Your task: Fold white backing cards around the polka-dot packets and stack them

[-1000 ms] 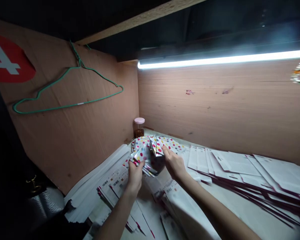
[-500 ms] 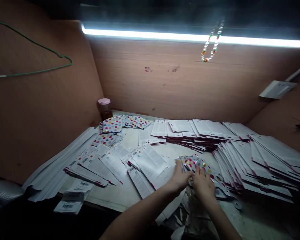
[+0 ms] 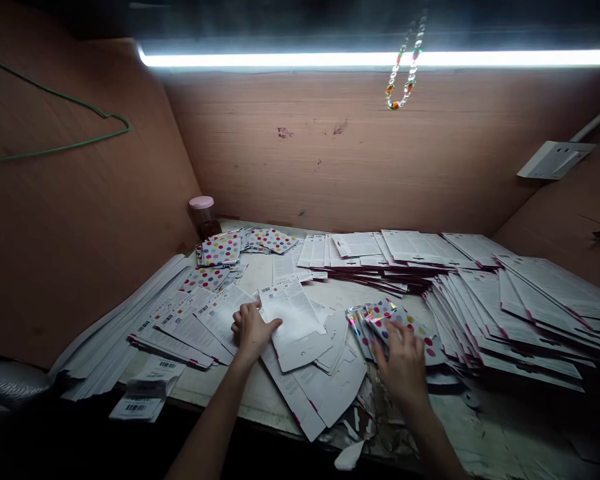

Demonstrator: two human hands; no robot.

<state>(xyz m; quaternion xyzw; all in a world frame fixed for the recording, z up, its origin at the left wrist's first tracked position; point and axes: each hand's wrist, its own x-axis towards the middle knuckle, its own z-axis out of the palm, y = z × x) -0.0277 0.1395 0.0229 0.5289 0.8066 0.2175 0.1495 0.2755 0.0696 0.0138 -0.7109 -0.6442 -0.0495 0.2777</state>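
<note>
My left hand (image 3: 253,328) is at the left edge of a white printed card (image 3: 295,320), its thumb stretched over the card and its other fingers bent at the edge. That card lies tilted over several other white cards (image 3: 330,393). To the right, my right hand (image 3: 404,357) has its fingers spread over the near side of shiny polka-dot packets (image 3: 380,317). Whether its fingertips touch the packets is hard to tell. A fan of printed cards (image 3: 180,327) lies left of my left hand.
Stacks of cards (image 3: 520,313) fill the right and back of the table (image 3: 250,403). More dotted packets (image 3: 223,248) lie back left, near a pink-lidded jar (image 3: 203,212). Long white sheets (image 3: 125,327) line the left side. Beads (image 3: 395,100) hang above.
My left hand has moved left from the dotted packets to the printed card, which now lies over the others. My right hand has drawn slightly back, fingers spread. The view has shifted a little.
</note>
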